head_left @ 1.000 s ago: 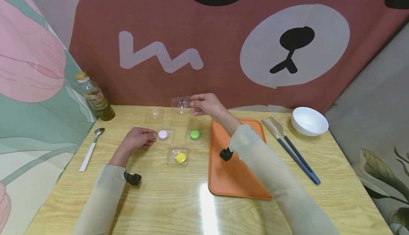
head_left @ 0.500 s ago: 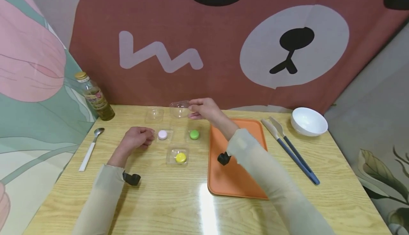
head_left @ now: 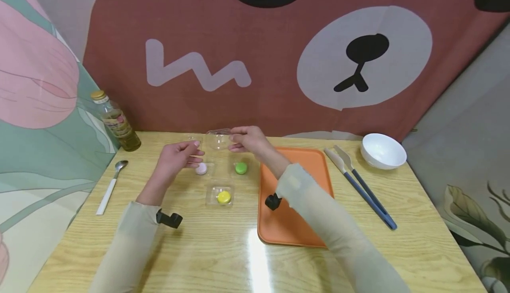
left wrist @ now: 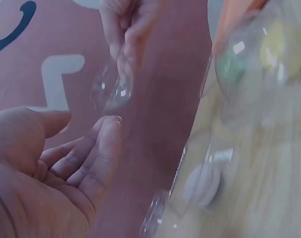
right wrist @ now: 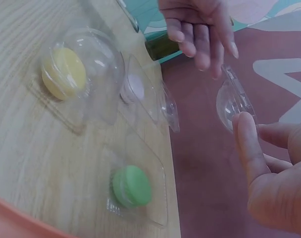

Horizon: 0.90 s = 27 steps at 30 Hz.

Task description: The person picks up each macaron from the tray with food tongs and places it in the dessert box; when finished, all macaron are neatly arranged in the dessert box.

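My right hand (head_left: 248, 140) pinches the edge of a clear plastic dome lid (head_left: 218, 140), held up at the back of the table. My left hand (head_left: 177, 158) reaches toward that lid, its fingers extended and loosely bent. In the left wrist view, nothing lies between its thumb and fingers. A pink macaron (head_left: 201, 168), partly behind the left fingertips, sits in a clear plastic tray. The green macaron (right wrist: 132, 186) rests in a similar tray. Closer to me, a yellow macaron (head_left: 224, 197) lies in a clear domed container (left wrist: 245, 64). Another clear lid (head_left: 194, 140) is partly hidden behind my left hand.
An orange tray (head_left: 292, 222) lies under my right forearm. Tongs (head_left: 366, 193) and a white bowl (head_left: 383, 151) are at the right. On the left are a spoon (head_left: 110, 191) and a bottle of yellowish liquid (head_left: 119, 125). A fabric backdrop (head_left: 191, 107) rises behind the table.
My left hand has lifted from beside the pink macaron's tray and moved right and back toward the raised lid. My right hand has brought the lid slightly left and lower.
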{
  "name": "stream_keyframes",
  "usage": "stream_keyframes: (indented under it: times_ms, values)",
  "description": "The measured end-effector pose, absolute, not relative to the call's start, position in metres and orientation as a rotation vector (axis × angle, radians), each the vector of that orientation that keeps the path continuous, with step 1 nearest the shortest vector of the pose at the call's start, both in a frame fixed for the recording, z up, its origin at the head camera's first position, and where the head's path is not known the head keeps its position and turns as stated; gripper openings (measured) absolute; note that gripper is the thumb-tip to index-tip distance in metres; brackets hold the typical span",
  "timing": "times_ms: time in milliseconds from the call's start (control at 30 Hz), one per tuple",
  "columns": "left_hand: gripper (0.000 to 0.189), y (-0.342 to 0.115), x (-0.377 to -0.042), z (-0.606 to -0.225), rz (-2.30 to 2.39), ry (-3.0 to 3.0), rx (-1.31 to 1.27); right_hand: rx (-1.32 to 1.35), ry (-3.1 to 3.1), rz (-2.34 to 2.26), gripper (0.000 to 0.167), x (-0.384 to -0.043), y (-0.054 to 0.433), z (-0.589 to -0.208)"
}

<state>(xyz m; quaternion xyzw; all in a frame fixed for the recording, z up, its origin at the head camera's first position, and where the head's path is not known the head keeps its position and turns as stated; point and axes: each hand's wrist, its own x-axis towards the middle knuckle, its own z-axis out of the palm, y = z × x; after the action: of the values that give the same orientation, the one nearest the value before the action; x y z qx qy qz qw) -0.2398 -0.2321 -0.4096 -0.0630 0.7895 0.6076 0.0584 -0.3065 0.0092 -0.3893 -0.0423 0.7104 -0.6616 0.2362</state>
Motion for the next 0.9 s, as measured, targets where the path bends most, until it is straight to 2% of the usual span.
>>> stream_keyframes:
  times_ms: [400,900]
  values:
    - [0.042,-0.222,-0.250,-0.408,1.897,2.234,-0.226,-0.076,1.948,-1.841,0.042,-0.304,0.003,-0.398]
    - [0.048,-0.221,-0.255,-0.406,1.894,2.223,-0.175,-0.125,1.902,-1.848,0.035,-0.303,0.004,-0.402]
